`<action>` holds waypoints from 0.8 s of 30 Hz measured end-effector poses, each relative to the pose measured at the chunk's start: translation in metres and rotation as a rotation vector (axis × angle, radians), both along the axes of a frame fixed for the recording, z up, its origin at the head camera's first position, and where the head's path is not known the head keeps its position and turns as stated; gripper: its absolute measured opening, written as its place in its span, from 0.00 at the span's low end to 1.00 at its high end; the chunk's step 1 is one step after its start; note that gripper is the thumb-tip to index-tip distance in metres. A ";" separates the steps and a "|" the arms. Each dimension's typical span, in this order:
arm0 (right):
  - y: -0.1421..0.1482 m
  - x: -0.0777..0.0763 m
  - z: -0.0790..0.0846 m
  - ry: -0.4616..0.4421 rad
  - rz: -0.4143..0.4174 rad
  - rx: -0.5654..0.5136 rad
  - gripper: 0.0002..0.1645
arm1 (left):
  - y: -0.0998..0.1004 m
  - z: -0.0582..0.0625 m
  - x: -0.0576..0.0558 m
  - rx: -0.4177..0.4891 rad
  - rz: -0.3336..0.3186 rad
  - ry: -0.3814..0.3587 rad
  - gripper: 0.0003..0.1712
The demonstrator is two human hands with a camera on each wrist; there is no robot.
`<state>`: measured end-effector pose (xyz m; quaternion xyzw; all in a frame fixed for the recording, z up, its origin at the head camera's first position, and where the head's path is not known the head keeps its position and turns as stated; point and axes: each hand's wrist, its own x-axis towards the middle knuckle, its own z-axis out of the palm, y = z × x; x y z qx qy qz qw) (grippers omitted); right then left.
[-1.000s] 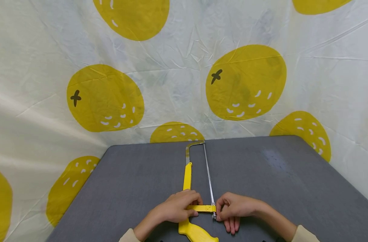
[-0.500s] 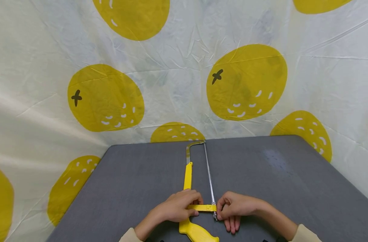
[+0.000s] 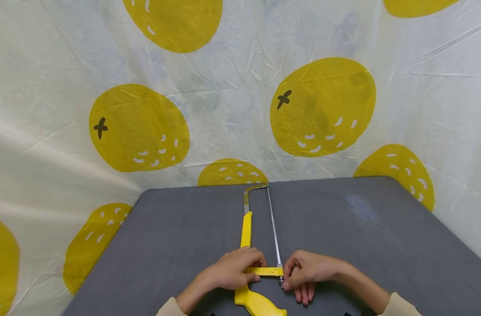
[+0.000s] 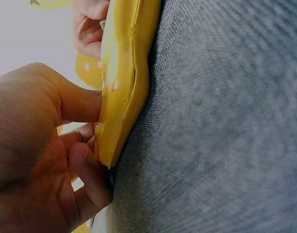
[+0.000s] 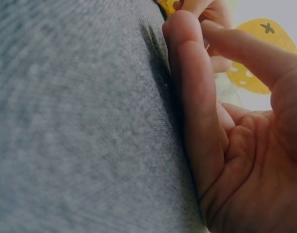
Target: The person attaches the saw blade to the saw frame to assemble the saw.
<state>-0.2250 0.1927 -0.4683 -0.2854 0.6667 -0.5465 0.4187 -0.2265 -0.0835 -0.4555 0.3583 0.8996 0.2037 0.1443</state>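
A hacksaw (image 3: 246, 230) with a yellow frame and handle (image 3: 260, 304) lies flat, its silver blade (image 3: 273, 219) on the right side and its far end pointing away from me. My left hand (image 3: 235, 268) grips the frame just above the handle, thumb and fingers around the yellow crosspiece (image 3: 269, 271). With thumb and forefinger my right hand (image 3: 309, 270) pinches the small metal wing nut (image 3: 281, 283) at the blade's near end. Its lower fingers (image 5: 199, 97) rest along the grey cloth. In the left wrist view, the yellow handle (image 4: 121, 92) stands beside the left thumb.
A grey cloth-covered table (image 3: 177, 228) lies under the hacksaw. Behind and to both sides hangs a white sheet (image 3: 228, 118) printed with large yellow fruit, meeting the table's far edge. A pale smudge (image 3: 360, 208) marks the cloth at right.
The wing nut's end has turned slightly at the right fingertips. Both hands and the hacksaw stay almost in place; the whole view drifts very slightly.
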 end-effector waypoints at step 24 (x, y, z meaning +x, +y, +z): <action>-0.003 0.002 0.007 0.017 -0.042 0.040 0.18 | 0.001 0.001 0.000 0.001 0.004 -0.007 0.10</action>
